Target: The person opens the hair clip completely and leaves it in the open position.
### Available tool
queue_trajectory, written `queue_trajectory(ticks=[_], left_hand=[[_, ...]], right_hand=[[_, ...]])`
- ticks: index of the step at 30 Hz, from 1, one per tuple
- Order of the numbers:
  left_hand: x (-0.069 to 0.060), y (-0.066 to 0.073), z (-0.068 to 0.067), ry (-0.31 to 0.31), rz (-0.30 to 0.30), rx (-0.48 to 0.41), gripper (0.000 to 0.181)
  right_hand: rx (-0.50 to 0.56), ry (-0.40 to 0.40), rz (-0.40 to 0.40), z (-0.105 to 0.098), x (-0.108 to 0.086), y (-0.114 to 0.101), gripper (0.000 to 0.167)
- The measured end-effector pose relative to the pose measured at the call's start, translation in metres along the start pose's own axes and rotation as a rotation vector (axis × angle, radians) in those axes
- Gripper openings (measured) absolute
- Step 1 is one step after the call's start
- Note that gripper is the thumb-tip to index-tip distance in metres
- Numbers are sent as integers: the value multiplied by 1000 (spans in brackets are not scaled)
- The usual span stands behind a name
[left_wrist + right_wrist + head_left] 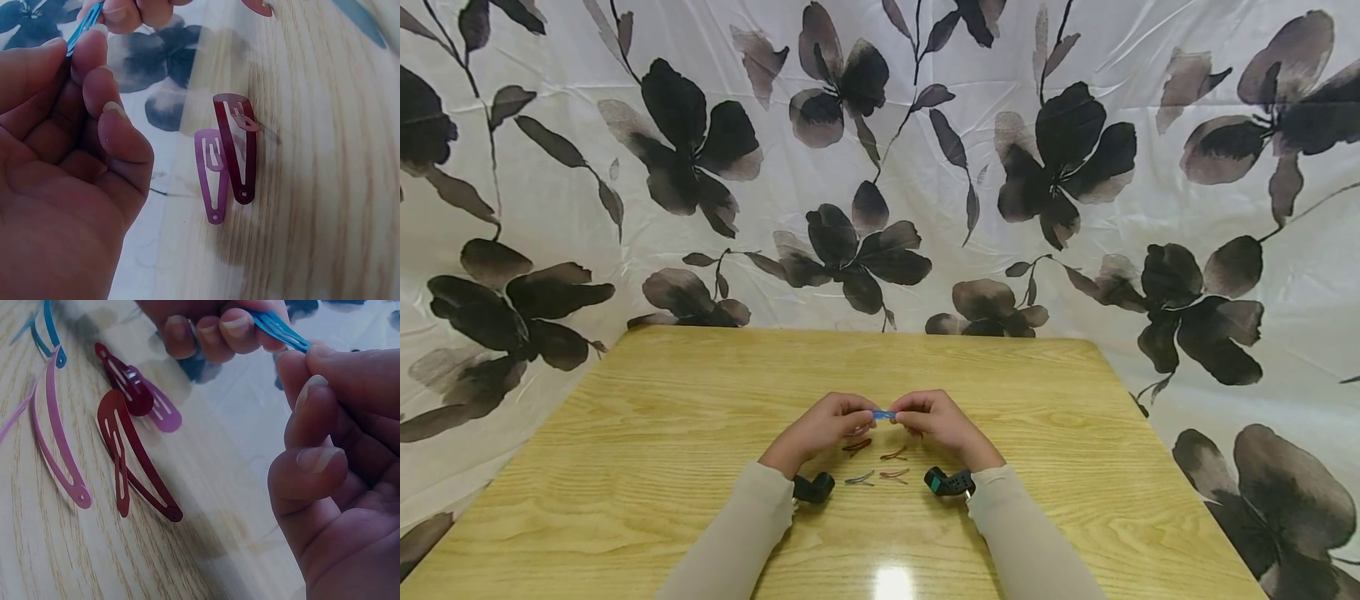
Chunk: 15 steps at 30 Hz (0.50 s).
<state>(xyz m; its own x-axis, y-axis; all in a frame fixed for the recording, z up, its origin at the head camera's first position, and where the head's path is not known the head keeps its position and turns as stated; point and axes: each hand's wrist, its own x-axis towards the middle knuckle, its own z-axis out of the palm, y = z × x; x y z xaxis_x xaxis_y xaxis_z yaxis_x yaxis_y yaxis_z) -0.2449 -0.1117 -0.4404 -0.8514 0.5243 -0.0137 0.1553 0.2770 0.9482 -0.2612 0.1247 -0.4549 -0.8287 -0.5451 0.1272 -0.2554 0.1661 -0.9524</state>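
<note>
A blue snap hair clip (883, 415) is stretched between both hands above the wooden table. My left hand (831, 422) pinches one end of it between thumb and index finger. At the other end, the thumb and index finger of my right hand (936, 419) pinch it too. In the left wrist view, a dark red hair clip (251, 164) lies partly over a purple hair clip (201, 162). The right wrist view shows a red hair clip (145, 472) with its tongue sprung out, beside a pink hair clip (57, 440) and another blue hair clip (52, 326), both sprung apart.
The wooden table (700, 375) reaches back to a floral cloth (955, 250) hanging behind and at the sides. A black wrist camera (814, 488) sits on the left wrist, another wrist camera (947, 481) on the right. The clips lie between the forearms.
</note>
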Motion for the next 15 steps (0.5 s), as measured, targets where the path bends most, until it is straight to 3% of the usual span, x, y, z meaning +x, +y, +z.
queue_trajectory(ticks=[10,15], left_hand=[[1,-1,0,-5,-12,-3,30],[1,0,0,-4,-3,11,30]], right_hand=[[6,-19,23,-1,2,1,22],[21,-25,40,1,-3,-12,21]])
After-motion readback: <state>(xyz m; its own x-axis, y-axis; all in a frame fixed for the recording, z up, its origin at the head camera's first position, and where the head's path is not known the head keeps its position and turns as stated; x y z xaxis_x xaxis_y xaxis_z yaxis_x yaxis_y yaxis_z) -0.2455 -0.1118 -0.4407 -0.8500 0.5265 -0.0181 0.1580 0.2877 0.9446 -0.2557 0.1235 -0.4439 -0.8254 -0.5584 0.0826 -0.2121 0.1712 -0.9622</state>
